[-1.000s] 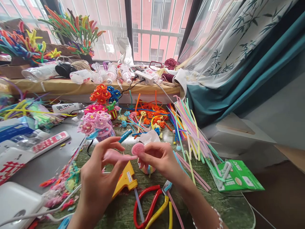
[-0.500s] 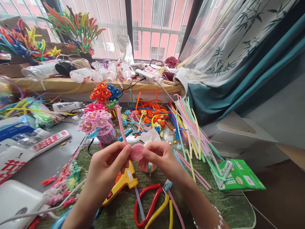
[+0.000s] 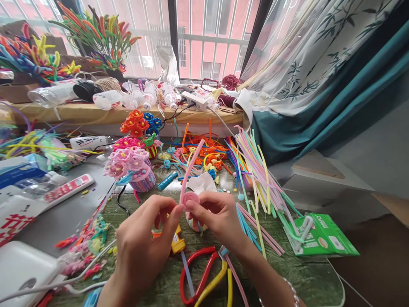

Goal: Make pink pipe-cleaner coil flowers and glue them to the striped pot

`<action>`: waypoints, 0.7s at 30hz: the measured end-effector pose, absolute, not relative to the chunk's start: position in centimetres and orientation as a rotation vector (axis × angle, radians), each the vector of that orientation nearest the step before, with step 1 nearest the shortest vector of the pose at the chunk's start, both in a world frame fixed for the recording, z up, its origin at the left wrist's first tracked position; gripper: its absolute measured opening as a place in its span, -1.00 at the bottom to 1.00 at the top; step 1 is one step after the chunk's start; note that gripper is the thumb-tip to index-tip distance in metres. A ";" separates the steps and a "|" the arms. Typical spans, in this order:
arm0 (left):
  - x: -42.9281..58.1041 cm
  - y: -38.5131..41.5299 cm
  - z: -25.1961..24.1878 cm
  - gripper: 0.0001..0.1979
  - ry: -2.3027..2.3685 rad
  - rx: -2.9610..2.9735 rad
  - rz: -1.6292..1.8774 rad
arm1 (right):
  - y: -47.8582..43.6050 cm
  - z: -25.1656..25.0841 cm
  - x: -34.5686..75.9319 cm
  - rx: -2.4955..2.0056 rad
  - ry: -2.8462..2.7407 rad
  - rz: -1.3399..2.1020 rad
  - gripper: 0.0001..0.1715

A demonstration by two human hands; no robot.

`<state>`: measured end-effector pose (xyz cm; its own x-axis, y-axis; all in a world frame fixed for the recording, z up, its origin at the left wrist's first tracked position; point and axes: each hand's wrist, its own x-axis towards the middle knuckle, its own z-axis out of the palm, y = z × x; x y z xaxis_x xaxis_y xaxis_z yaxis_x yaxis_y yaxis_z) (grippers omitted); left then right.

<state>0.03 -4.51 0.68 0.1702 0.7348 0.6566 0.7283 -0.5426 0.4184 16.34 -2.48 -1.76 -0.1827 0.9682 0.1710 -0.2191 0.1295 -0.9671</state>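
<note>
The left hand (image 3: 143, 249) and right hand (image 3: 217, 219) are pinching a flat pink chenille-wire coil (image 3: 190, 199), fingers clamped together on its rim, while its pink chenille stem (image 3: 191, 164) is rising above the fingertips. A yellow plastic glue gun (image 3: 178, 242) is lying just below the fingers.

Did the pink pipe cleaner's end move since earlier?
Yes: the pink pipe cleaner's end swung up and right, away from the flower pot.
</note>
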 end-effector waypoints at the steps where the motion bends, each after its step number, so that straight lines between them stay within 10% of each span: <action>1: 0.1 -4.7 0.7 -0.92 1.486 2.441 1.331 | -2.5 -1.8 16.3 -0.851 -1.293 1.289 -0.65; 21: 0.8 -4.8 0.8 -0.88 1.506 2.688 1.301 | -2.7 -1.5 16.1 -0.962 -1.455 1.036 -0.66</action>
